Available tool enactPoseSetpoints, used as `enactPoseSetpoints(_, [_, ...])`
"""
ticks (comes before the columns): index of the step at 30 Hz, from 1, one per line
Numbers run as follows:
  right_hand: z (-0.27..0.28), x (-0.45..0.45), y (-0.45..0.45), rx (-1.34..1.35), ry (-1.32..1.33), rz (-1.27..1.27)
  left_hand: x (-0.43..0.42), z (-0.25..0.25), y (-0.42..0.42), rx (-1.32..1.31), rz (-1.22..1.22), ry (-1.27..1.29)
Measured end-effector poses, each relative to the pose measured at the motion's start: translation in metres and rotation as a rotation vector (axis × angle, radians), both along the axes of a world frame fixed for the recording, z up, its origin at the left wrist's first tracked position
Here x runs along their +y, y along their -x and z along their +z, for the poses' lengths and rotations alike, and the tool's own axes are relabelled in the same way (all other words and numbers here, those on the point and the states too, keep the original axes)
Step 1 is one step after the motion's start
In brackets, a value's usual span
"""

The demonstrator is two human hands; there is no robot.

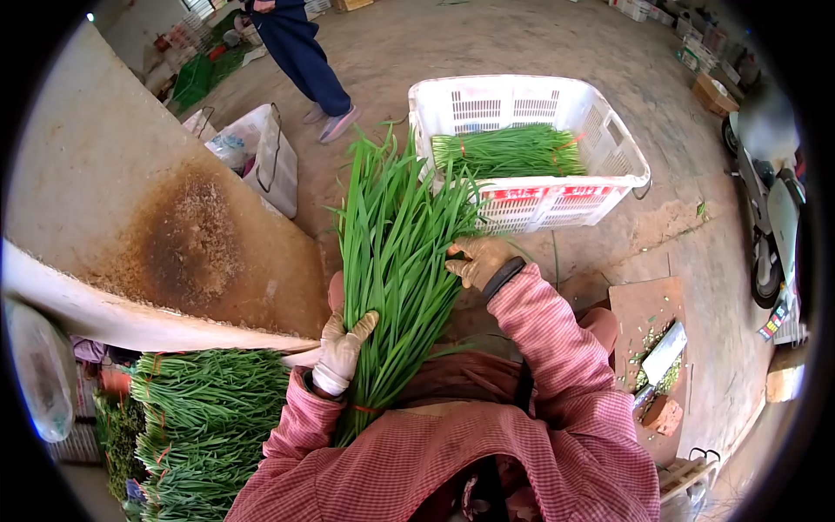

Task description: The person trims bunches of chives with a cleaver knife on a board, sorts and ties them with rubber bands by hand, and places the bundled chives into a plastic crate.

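A large bundle of garlic chives (396, 261) lies across my lap, leaf tips pointing away from me. A red band (365, 408) circles it near my body. My left hand (345, 348), in a pale glove, grips the bundle's left side with the thumb on top. On the right edge, my right hand (484, 261), in a tan glove, has its fingers curled in against some leaves. Just beyond the leaf tips stands a white plastic crate (557, 196) with banded chives (513, 150) inside.
Stacked chive bundles (209, 418) lie at lower left below a stained slab (174, 217). To my right, a cleaver (665, 352) rests on a board (648, 300) with trimmings and a brick piece (663, 415). A person (300, 52) stands ahead; a scooter (770, 209) is far right.
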State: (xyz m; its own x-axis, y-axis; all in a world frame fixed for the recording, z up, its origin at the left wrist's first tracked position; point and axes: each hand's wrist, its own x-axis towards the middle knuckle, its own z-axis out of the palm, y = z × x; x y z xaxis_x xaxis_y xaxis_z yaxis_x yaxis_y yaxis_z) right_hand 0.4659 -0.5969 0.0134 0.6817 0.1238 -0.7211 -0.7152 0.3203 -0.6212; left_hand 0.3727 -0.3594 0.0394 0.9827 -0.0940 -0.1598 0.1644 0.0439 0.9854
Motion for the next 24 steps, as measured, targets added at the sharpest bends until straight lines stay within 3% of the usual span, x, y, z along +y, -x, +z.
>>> enactPoseSetpoints(2, [-0.025,-0.005,0.005,-0.133,0.013,0.049,0.001,0.000,-0.001,0.017,-0.017,0.018])
enactPoseSetpoints(3, [-0.026,-0.004,0.009,-0.460,0.385,0.236,0.000,-0.001,-0.001,0.034,-0.031,0.037])
enactPoseSetpoints(5, [-0.025,-0.009,0.015,-0.780,0.762,0.425,0.000,-0.001,-0.001,0.042,-0.024,0.065])
enactPoseSetpoints(7, [0.048,-0.005,0.039,-0.691,1.135,0.596,0.001,-0.006,-0.001,0.053,-0.019,0.090])
enactPoseSetpoints(8, [0.037,-0.006,0.037,-0.687,1.135,0.594,0.004,-0.013,-0.002,0.050,-0.012,0.074])
enactPoseSetpoints(9, [0.016,-0.007,0.033,-0.651,0.819,0.449,0.007,-0.017,-0.003,0.047,-0.004,0.058])
enactPoseSetpoints(11, [0.007,-0.008,0.032,-0.604,0.504,0.301,0.008,-0.017,-0.003,0.041,-0.010,0.044])
enactPoseSetpoints(13, [0.014,-0.007,0.032,-0.733,0.777,0.450,0.010,-0.020,-0.004,0.033,-0.013,0.030])
enactPoseSetpoints(14, [0.000,-0.010,0.030,-0.733,0.777,0.450,0.012,-0.026,-0.004,0.030,0.007,0.031])
enactPoseSetpoints(16, [-0.025,-0.016,0.029,-1.097,1.123,0.116,0.015,-0.030,-0.005,0.029,0.032,0.032])
enactPoseSetpoints(17, [-0.020,-0.026,0.036,-0.933,1.339,0.101,0.016,-0.031,-0.006,0.067,0.041,0.049])
enactPoseSetpoints(19, [0.010,-0.033,0.035,-0.524,1.573,0.340,0.019,-0.035,-0.006,0.109,0.053,0.065])
enactPoseSetpoints(20, [0.022,-0.031,0.040,-0.524,1.572,0.343,0.020,-0.039,-0.007,0.081,0.039,0.046])
enactPoseSetpoints(22, [0.046,-0.020,0.054,-1.288,1.507,-0.004,0.021,-0.044,-0.007,0.062,0.020,0.025])
enactPoseSetpoints(24, [0.060,0.000,0.059,-1.339,1.596,0.286,0.016,-0.047,-0.008,0.033,0.044,0.117])
